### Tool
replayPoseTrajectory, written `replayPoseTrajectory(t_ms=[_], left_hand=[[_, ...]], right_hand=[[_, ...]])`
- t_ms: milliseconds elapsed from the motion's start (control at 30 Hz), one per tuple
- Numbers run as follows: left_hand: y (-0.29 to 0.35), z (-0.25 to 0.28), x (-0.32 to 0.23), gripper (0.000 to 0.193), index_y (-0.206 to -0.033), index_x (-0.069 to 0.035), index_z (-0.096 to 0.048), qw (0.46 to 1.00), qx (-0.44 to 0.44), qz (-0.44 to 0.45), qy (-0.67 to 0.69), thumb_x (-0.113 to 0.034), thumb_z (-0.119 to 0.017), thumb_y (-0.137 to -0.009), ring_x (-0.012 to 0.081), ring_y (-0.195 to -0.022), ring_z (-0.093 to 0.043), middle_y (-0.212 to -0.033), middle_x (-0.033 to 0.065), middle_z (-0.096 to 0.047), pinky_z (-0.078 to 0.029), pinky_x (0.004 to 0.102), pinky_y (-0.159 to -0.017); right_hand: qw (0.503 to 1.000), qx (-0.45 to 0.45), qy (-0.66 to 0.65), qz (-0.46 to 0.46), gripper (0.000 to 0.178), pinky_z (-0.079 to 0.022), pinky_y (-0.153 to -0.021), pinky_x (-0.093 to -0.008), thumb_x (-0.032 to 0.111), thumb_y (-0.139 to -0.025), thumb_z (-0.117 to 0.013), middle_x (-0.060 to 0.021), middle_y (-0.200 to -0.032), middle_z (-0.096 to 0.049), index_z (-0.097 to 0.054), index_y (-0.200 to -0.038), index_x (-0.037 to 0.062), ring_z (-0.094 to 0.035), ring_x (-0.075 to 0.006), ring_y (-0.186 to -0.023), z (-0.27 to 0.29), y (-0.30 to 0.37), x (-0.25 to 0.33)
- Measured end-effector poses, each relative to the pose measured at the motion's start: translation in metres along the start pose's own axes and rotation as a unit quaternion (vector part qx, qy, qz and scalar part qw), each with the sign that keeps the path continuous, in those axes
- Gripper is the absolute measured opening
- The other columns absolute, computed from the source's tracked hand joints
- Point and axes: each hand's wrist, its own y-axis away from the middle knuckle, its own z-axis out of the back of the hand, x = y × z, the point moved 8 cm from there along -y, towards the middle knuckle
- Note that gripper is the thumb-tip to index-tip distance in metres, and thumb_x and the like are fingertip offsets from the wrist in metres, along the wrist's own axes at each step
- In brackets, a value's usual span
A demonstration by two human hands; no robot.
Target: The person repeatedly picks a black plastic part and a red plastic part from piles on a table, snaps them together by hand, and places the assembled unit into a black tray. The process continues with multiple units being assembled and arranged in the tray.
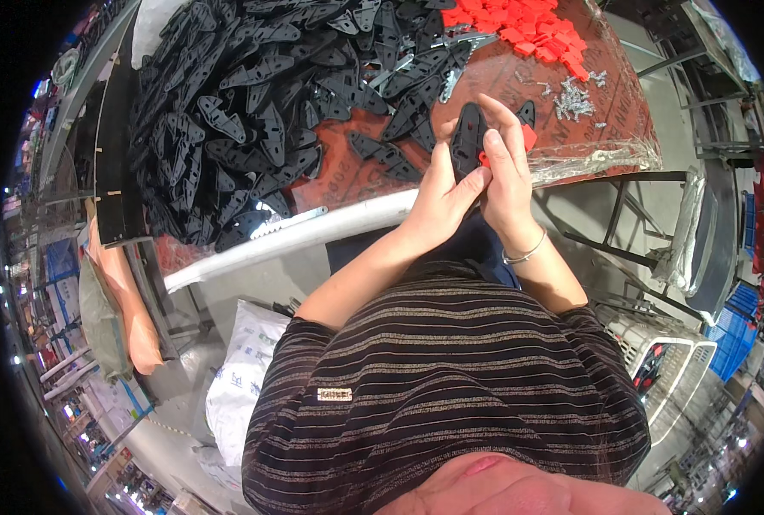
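Observation:
Both hands meet over the table's front edge around a dark, tapered plastic part (467, 137). My left hand (436, 196) is closed on its side, thumb across the lower end. My right hand (509, 170) grips it from the other side, its thumb pressed toward the part and its fingers pointing up. A small bit of red (483, 159) shows at the part beside the right thumb. Just past the right fingers are a red plastic piece (529, 137) and another dark part (527, 113); whether the hand touches them I cannot tell.
A large heap of similar dark parts (262, 73) covers the table's left and middle. Red pieces (532, 30) lie piled at the back right, with small silvery metal pieces (574, 100) nearer. A white tube-like edge (313, 227) runs along the front. A white crate (669, 369) stands lower right.

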Motion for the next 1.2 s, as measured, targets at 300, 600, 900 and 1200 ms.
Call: replayPoseTrajectory(t_ms=[300, 600, 900, 1200], left_hand=[[-0.004, 0.008, -0.004, 0.032, -0.117, 0.000, -0.041, 0.991, -0.047, 0.034, 0.117, -0.016, -0.054, -0.094, 0.0075, -0.092, -0.048, -0.106, 0.0042, -0.051, -0.042, 0.0234, -0.082], [-0.002, 0.024, -0.010, 0.030, -0.114, -0.001, -0.048, 0.996, -0.080, -0.015, -0.026, -0.026, -0.043, -0.099, 0.0107, -0.091, -0.050, -0.098, 0.0049, -0.055, -0.041, 0.0253, -0.082], [-0.002, 0.026, -0.012, 0.030, -0.117, 0.000, -0.044, 0.992, -0.087, -0.001, -0.093, -0.023, -0.046, -0.098, 0.0123, -0.090, -0.053, -0.098, 0.0073, -0.056, -0.043, 0.0267, -0.080], [0.004, 0.012, 0.010, 0.033, -0.120, 0.000, -0.041, 0.994, 0.002, 0.045, 0.101, -0.021, -0.049, -0.096, 0.0090, -0.095, -0.048, -0.104, 0.0036, -0.052, -0.041, 0.0252, -0.084]], right_hand=[[0.995, 0.007, 0.093, 0.035, 0.034, -0.045, -0.074, -0.0236, 0.016, -0.093, -0.051, -0.0079, -0.103, -0.054, -0.041, -0.122, 0.0010, -0.054, -0.0103, -0.086, 0.025, 0.006, -0.006], [0.976, 0.075, 0.148, -0.143, 0.018, -0.040, -0.060, -0.0189, 0.018, -0.088, -0.064, 0.0033, -0.072, -0.056, -0.055, -0.083, 0.0034, -0.048, -0.0030, -0.066, 0.030, 0.015, -0.008], [0.973, 0.086, 0.179, -0.116, 0.019, -0.040, -0.058, -0.0197, 0.017, -0.087, -0.065, 0.0018, -0.072, -0.056, -0.054, -0.082, 0.0026, -0.048, -0.0036, -0.065, 0.023, 0.014, -0.009], [0.985, 0.081, 0.141, -0.052, 0.023, -0.039, -0.064, -0.0196, 0.023, -0.088, -0.063, 0.0012, -0.083, -0.054, -0.052, -0.094, 0.0032, -0.044, -0.0045, -0.070, 0.022, 0.011, -0.007]])
